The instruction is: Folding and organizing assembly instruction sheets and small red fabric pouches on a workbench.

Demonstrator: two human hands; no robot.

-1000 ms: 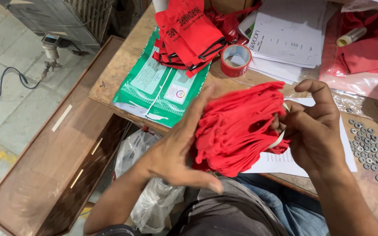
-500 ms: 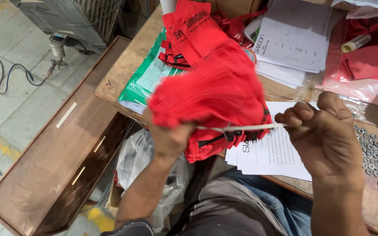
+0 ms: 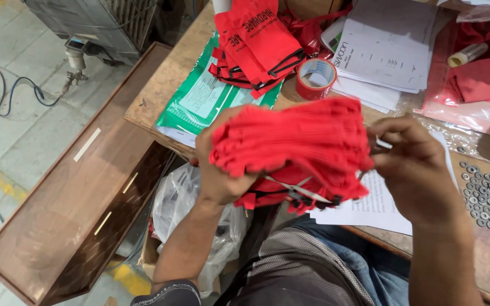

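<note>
Nearest the camera, the person's lap and blue trousers sit under the table edge (image 3: 160,122). Just above, the left hand (image 3: 222,170) grips a thick bundle of red fabric pieces (image 3: 299,136) from its left end, fingers wrapped under and around it. The right hand (image 3: 412,164) is closed at the bundle's right end, fingertips pinched on a thin pale tie (image 3: 382,144) there; what the tie does beyond the fingers cannot be told. The bundle hangs in the air between the hands, over white printed sheets (image 3: 378,204) on the table.

The stack looks soft and light, likely to sag or fan out if held loosely, so a firm grip across the folded ends, as the left hand has, seems the safest hold. Its long axis runs roughly left to right, tilting slightly up toward the right, with the loose edges facing the left hand.

To the right lie small metal washers (image 3: 483,198). Farther off stand a roll of red tape (image 3: 315,78), a green and white packet (image 3: 199,102), more red bags (image 3: 256,42) and a paper stack (image 3: 392,48).
</note>
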